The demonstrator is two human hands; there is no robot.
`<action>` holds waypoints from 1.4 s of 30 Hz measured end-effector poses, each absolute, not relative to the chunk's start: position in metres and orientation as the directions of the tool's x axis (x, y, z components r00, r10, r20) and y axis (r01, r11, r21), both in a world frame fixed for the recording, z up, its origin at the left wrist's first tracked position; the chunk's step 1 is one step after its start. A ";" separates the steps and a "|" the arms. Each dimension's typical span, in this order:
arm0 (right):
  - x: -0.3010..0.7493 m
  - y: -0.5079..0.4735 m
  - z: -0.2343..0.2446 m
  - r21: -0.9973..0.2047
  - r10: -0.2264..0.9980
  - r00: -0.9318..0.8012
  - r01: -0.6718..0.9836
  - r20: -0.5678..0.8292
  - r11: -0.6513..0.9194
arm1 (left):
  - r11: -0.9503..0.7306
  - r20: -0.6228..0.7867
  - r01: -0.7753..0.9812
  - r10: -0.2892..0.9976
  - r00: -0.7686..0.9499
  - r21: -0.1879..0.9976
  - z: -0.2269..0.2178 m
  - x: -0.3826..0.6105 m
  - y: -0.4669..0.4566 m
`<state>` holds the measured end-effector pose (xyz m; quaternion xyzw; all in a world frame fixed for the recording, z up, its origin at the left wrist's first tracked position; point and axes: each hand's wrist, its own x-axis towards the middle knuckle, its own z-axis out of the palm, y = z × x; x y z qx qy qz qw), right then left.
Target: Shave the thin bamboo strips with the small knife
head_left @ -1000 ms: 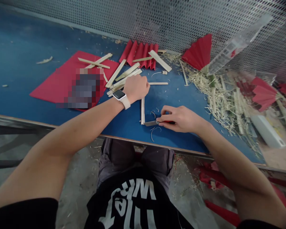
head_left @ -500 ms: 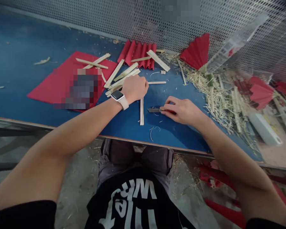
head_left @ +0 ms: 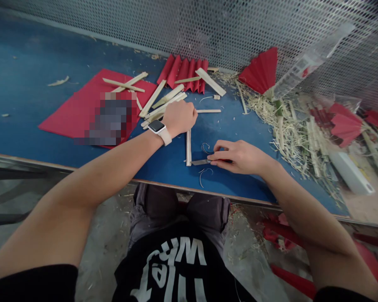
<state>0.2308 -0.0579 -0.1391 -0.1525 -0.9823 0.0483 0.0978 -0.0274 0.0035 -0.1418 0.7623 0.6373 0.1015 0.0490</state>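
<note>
My left hand [head_left: 180, 117], with a watch on its wrist, is closed in a fist round the far end of a pale bamboo strip [head_left: 188, 147] that lies pointing towards me on the blue table [head_left: 50, 105]. My right hand [head_left: 237, 157] pinches a small knife [head_left: 201, 162] with a red handle. The knife's grey blade touches the near end of the strip from the right. Thin curled shavings [head_left: 204, 173] lie around the blade.
More bamboo strips [head_left: 164, 100] lie in a loose pile on red paper [head_left: 78, 111] behind my left hand. Folded red paper fans [head_left: 184, 72] rest by the perforated metal wall. A heap of bamboo shavings [head_left: 286, 126] covers the right side. The table's near edge is close.
Half a second ago the knife was farther up beside the strip. It has now come back towards me to the strip's near end. My left hand has stayed put.
</note>
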 end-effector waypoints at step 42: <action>0.229 -0.057 -0.145 -0.062 0.347 -0.917 0.342 0.194 0.938 | -0.189 0.106 0.960 0.980 0.170 0.209 -0.143 -0.026 0.001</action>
